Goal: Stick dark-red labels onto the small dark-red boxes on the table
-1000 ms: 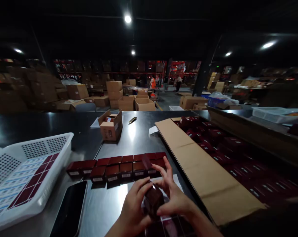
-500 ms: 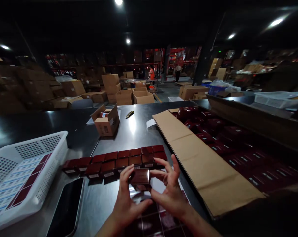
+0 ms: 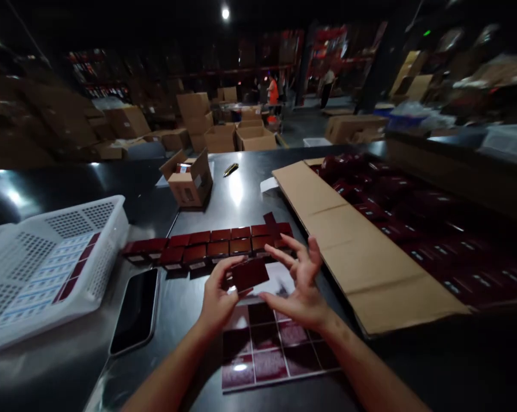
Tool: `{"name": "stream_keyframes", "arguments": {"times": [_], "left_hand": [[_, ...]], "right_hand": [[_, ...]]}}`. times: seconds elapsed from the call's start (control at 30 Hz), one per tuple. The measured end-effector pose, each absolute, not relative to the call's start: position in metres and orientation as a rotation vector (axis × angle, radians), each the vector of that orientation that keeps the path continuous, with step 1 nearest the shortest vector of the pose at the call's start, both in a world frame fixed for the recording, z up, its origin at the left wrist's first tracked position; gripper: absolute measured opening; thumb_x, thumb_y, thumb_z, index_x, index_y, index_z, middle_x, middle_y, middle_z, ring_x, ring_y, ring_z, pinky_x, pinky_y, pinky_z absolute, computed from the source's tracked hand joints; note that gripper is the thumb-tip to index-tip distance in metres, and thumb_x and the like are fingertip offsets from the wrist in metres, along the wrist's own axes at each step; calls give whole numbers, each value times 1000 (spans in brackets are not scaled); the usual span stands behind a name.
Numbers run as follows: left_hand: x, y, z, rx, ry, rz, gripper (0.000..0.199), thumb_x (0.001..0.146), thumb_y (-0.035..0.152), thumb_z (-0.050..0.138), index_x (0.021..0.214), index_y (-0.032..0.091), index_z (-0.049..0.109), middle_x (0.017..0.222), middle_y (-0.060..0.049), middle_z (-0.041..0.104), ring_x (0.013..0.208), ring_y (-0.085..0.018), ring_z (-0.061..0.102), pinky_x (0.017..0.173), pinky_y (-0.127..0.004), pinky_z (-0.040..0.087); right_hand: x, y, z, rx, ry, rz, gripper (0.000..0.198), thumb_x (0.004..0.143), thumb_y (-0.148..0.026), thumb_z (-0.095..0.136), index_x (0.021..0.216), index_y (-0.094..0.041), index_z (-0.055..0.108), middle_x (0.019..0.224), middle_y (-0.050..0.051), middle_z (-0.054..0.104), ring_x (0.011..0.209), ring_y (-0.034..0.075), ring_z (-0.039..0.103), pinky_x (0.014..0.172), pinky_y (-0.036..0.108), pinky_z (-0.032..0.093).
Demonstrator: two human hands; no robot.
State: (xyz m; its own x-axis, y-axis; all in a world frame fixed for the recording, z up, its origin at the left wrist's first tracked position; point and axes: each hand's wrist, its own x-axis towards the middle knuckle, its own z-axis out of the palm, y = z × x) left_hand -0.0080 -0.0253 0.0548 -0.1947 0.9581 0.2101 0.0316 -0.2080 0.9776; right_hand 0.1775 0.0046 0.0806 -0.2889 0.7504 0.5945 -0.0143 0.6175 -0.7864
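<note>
My left hand (image 3: 219, 294) grips a small dark red box (image 3: 250, 276) between thumb and fingers, above the metal table. To its right, my right hand (image 3: 302, 280) is open with fingers spread, apart from the box. Beneath both hands lies a sheet of dark red and pink squares (image 3: 265, 332) divided by white lines, with a pale paper (image 3: 279, 278) at its upper end. Two rows of similar dark red boxes (image 3: 218, 250) stand just beyond my hands. A dark, flat strip (image 3: 272, 224) slants up at the rows' right end.
A white perforated basket (image 3: 108, 252) holding printed sheets and a phone (image 3: 135, 309) are at left. Farther back stand an open carton (image 3: 190, 186) and a folding knife (image 3: 231, 169). A large carton (image 3: 348, 246) of dark red wrapped packs fills the right side.
My right hand has drawn away from the box and opened wider. The box now sits tilted in my left hand alone. The view has tipped downward, revealing more of the sheet.
</note>
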Motion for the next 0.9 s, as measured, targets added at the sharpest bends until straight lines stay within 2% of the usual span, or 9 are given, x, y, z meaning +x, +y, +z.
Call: {"name": "stream_keyframes", "arguments": {"times": [0.23, 0.37, 0.5, 0.63, 0.77, 0.83, 0.9], "left_hand": [[-12, -23, 46, 1476, 1263, 1550, 46, 71, 19, 78, 116, 23, 66, 119, -7, 66, 113, -22, 63, 96, -35, 54], [-13, -24, 43, 1547, 1253, 1532, 48, 73, 18, 77, 118, 27, 65, 121, -6, 64, 112, -21, 63, 92, -34, 57], [-13, -25, 42, 1581, 1268, 1479, 48, 75, 19, 78, 119, 33, 64, 123, -4, 62, 112, -20, 62, 82, -28, 59], [-12, -26, 42, 1637, 1269, 1430, 48, 76, 18, 76, 119, 35, 62, 124, -3, 61, 115, -20, 60, 80, -27, 59], [-11, -25, 43, 1734, 1256, 1383, 52, 76, 19, 77, 123, 34, 59, 125, -4, 62, 115, -21, 61, 87, -33, 59], [-11, -25, 45, 1837, 1237, 1396, 57, 73, 22, 80, 126, 31, 58, 127, -6, 62, 119, -23, 60, 96, -39, 56], [-11, -26, 46, 1895, 1236, 1385, 57, 71, 25, 82, 124, 28, 59, 123, -7, 65, 116, -23, 63, 98, -39, 54]], "right_hand": [[180, 7, 87, -565, -1753, 844, 118, 78, -11, 77, 150, -47, -9, 151, 13, 26, 123, 28, 60, 100, 54, 53], [181, 9, 84, -521, -1777, 804, 119, 75, -7, 76, 152, -45, -7, 150, 15, 26, 123, 30, 59, 101, 56, 52], [181, 12, 83, -447, -1820, 754, 115, 77, -5, 73, 153, -43, -3, 150, 15, 27, 126, 31, 57, 104, 58, 50], [183, 12, 82, -422, -1864, 704, 109, 80, -2, 70, 154, -42, 0, 149, 14, 32, 118, 26, 62, 103, 53, 52], [186, 8, 80, -429, -1866, 728, 109, 79, 0, 67, 153, -45, 1, 145, 10, 38, 113, 22, 63, 96, 44, 57], [186, 7, 77, -444, -1899, 722, 104, 78, 0, 67, 152, -43, 9, 143, 9, 41, 112, 22, 63, 96, 44, 57], [185, 5, 75, -451, -1962, 697, 98, 78, -1, 67, 152, -39, 16, 140, 10, 44, 112, 23, 62, 97, 45, 56]]}}
